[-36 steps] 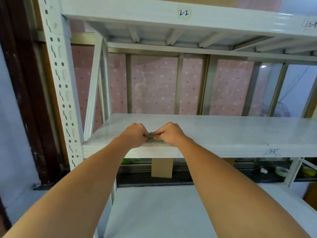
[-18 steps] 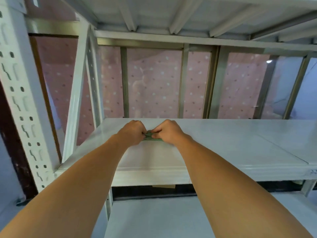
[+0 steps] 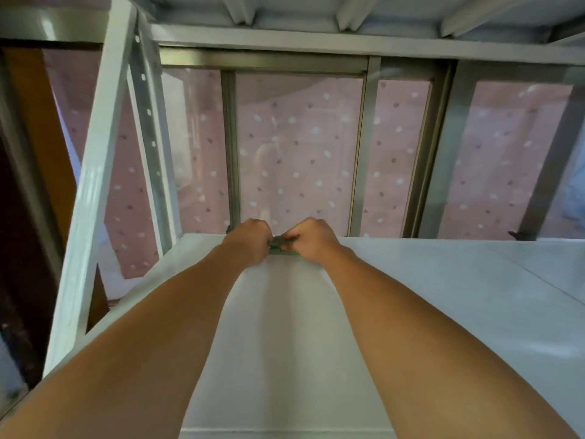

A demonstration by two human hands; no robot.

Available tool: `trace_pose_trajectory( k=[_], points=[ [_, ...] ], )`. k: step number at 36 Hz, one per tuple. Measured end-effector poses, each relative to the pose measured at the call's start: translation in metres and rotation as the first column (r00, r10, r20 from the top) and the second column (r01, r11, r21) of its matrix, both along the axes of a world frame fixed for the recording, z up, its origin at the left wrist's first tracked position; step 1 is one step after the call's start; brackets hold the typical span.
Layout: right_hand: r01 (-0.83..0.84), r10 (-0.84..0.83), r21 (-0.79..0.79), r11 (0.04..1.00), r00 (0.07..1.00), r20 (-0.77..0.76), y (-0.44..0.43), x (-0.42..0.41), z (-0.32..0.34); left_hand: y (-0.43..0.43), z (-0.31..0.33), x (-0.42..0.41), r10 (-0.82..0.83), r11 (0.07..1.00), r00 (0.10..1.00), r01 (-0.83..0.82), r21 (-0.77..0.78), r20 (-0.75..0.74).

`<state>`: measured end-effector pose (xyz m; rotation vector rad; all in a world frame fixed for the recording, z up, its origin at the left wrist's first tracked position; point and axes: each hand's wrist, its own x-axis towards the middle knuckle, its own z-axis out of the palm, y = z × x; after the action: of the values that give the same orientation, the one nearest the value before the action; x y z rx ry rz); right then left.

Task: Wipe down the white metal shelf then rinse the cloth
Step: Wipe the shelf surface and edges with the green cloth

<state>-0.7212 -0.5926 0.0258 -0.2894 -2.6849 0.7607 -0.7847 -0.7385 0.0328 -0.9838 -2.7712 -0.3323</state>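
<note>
A small green cloth (image 3: 280,247) lies bunched on the white metal shelf board (image 3: 427,299), close to the board's back edge. My left hand (image 3: 250,240) grips its left side with curled fingers. My right hand (image 3: 311,240) grips its right side the same way. The two hands almost touch, and most of the cloth is hidden under them. Both forearms stretch out over the board from the near edge.
A white upright post (image 3: 91,198) and a perforated post (image 3: 145,134) stand at the shelf's left end. The underside of the shelf above (image 3: 316,14) hangs low overhead. Behind the shelf is a window frame (image 3: 361,147) with a pink dotted curtain (image 3: 297,153).
Both hands have pushed the cloth from the front edge of the board to its back edge. The view has moved in closer under the upper shelf.
</note>
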Motion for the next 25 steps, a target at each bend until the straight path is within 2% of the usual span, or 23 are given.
trace_pose_trajectory(
  k=[8, 25],
  points=[
    [0.028, -0.027, 0.097, 0.995, 1.000, -0.012, -0.006, -0.028, 0.002, -0.002, 0.002, -0.020, 0.056, 0.998, 0.998, -0.056, -0.002, -0.020],
    [-0.010, 0.012, 0.057, 0.998, 0.999, -0.031, -0.051, -0.054, 0.000, -0.045, 0.001, -0.040, 0.163, 0.986, 0.986, -0.164, -0.018, -0.034]
  ],
)
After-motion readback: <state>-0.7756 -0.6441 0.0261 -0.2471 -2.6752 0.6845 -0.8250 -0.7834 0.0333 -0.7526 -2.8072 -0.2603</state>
